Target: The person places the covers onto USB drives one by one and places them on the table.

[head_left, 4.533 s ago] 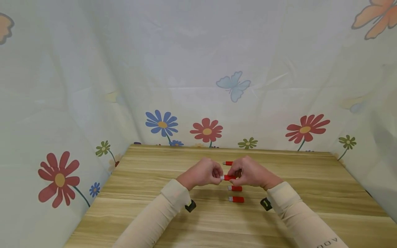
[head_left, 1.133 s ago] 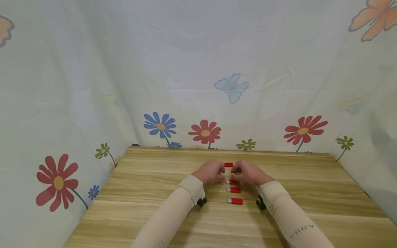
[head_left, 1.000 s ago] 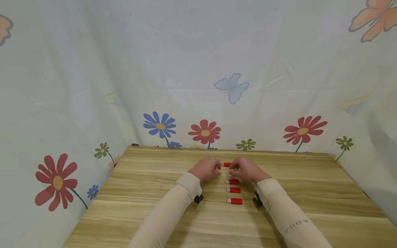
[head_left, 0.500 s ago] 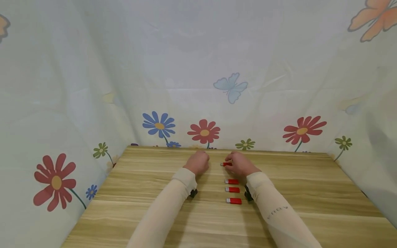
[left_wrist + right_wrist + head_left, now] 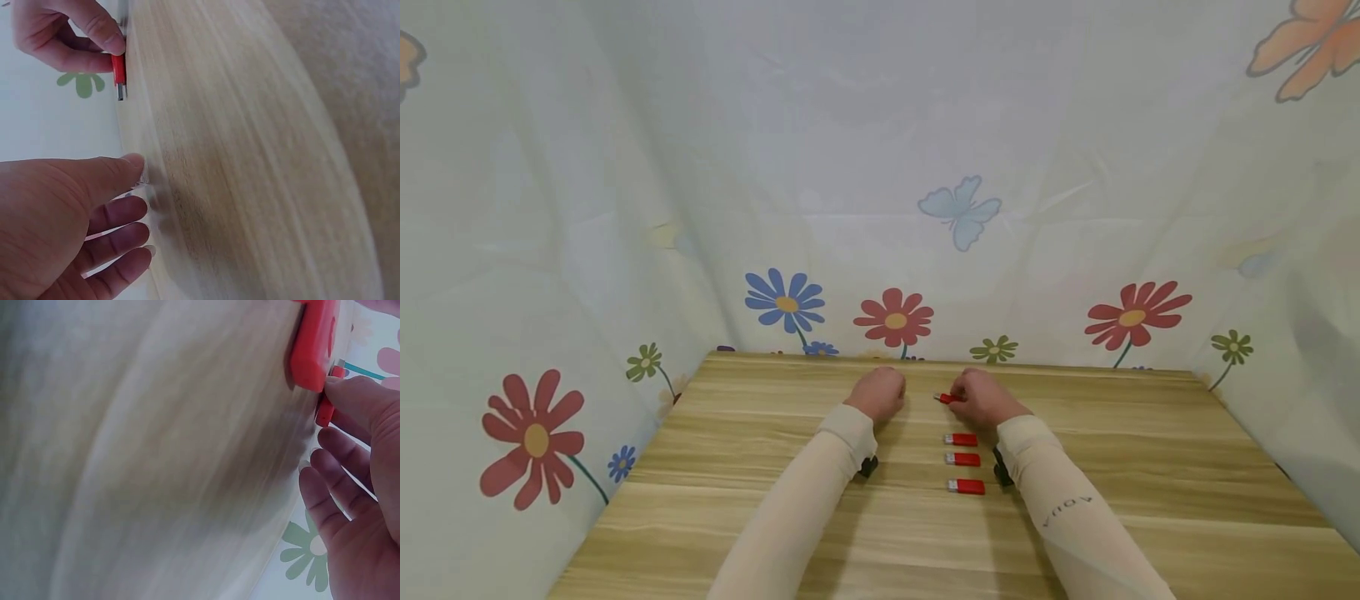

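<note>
In the head view, my right hand (image 5: 985, 398) pinches the farthest red USB stick (image 5: 947, 399) between thumb and index finger at the back of the table. Its bare metal plug (image 5: 120, 91) points toward my left hand in the left wrist view. My left hand (image 5: 877, 393) stays apart, to the left of that stick. Between its thumb and index finger it pinches a small clear piece, apparently a cap (image 5: 143, 178), mostly covered by the thumb. Its other fingers are loosely bent. Three more red USB sticks (image 5: 961, 439) (image 5: 962, 459) (image 5: 966, 486) with pale ends lie in a column nearer me.
Everything lies on a wood-grain table (image 5: 760, 517). A white curtain (image 5: 850, 167) printed with flowers and butterflies hangs behind it and along the sides. Dark wrist cameras (image 5: 867, 467) sit under both wrists.
Both hands moved from the second-farthest stick to the farthest one. My left hand then drew away to the left, while my right hand kept at the stick and tilted it slightly.
</note>
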The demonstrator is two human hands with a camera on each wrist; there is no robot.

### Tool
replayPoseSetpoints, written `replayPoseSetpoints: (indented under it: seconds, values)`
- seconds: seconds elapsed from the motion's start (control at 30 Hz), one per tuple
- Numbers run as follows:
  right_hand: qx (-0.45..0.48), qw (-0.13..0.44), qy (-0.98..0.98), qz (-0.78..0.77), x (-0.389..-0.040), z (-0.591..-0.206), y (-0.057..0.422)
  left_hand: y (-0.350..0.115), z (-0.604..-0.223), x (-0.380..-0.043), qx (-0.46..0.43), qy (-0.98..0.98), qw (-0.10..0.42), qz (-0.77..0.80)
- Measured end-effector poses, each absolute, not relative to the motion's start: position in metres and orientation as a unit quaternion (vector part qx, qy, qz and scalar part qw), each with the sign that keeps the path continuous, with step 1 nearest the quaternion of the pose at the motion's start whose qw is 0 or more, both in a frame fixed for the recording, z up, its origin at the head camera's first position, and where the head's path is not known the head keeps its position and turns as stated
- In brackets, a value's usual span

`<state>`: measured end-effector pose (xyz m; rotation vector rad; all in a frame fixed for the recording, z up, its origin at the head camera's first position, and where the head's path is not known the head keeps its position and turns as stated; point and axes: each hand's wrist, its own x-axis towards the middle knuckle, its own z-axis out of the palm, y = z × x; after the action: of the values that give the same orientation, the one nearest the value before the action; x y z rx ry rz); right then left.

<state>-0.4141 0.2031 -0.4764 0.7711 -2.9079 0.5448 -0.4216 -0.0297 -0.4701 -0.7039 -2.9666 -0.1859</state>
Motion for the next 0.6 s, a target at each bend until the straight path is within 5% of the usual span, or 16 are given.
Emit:
replayPoseSetpoints:
  seconds: [0.6]
  values:
    - [0.218,-0.007,-0.963,0.159,-0.4106,-0.4676,0.2028,-0.0338,-0.4652,-0.4155,-0.237,-0.966,0.051,-0.09]
